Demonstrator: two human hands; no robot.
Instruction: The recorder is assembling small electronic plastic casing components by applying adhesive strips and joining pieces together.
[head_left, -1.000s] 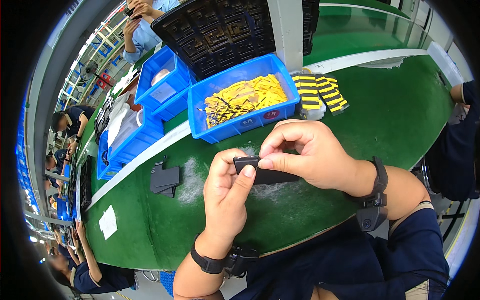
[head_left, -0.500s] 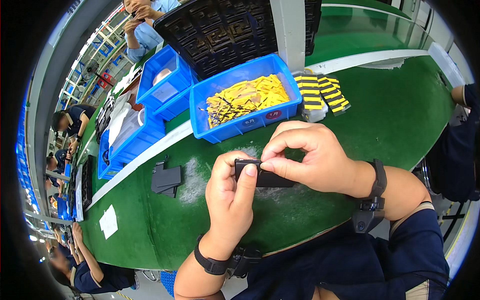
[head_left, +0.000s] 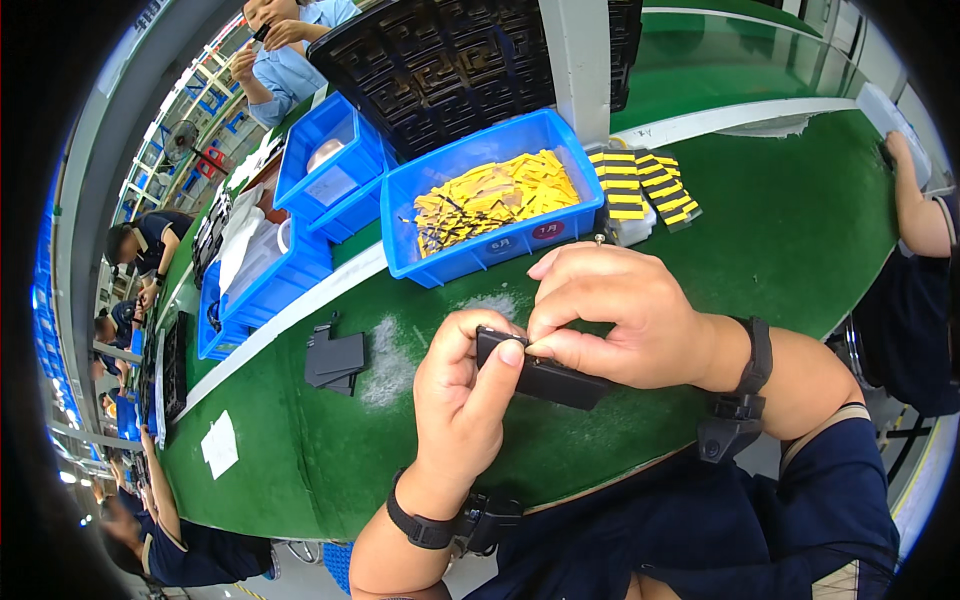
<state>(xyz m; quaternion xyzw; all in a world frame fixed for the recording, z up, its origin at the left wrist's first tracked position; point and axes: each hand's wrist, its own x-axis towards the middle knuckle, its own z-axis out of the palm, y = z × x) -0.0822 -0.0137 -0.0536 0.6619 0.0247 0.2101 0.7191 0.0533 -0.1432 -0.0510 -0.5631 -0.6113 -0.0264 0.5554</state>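
A flat black plastic part is held over the green bench by both hands. My left hand grips its left end, thumb on top. My right hand covers the part's upper edge and pinches at its top left corner with thumb and forefinger. Whatever is pinched there is too small to see. Both wrists wear black straps.
A blue bin of yellow-and-black strips stands just beyond the hands, with yellow-and-black striped stacks to its right. More blue bins and a black tray lie behind. Dark grey parts rest at left. Other people sit along both sides.
The black part has stayed between both hands. My right thumb and forefinger have shifted slightly along its upper left corner; the hands sit a little lower in view.
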